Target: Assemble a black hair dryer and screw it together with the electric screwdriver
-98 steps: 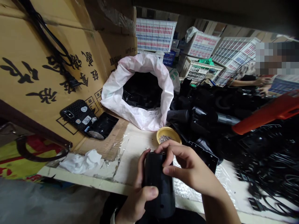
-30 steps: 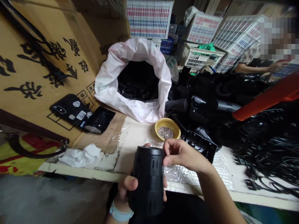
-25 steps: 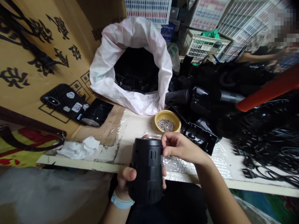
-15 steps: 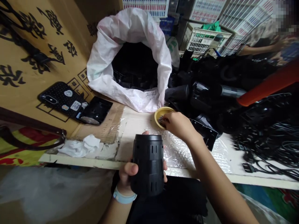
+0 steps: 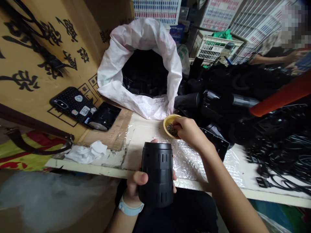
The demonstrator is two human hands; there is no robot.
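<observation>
The left hand (image 5: 136, 185) wrapped around a black slotted cylinder (image 5: 156, 174), while the right hand's (image 5: 188, 132) narrowly bunched fingers picked among small screws (image 5: 172, 130) in a yellow dish (image 5: 166, 121).

Right hand (image 5: 188, 130) covers part of a yellow dish (image 5: 167, 124), its small contents too tiny to identify; a co-worker's head (image 5: 293, 26) is blurred, an orange bar (image 5: 279, 95) cut off at frame right.
</observation>
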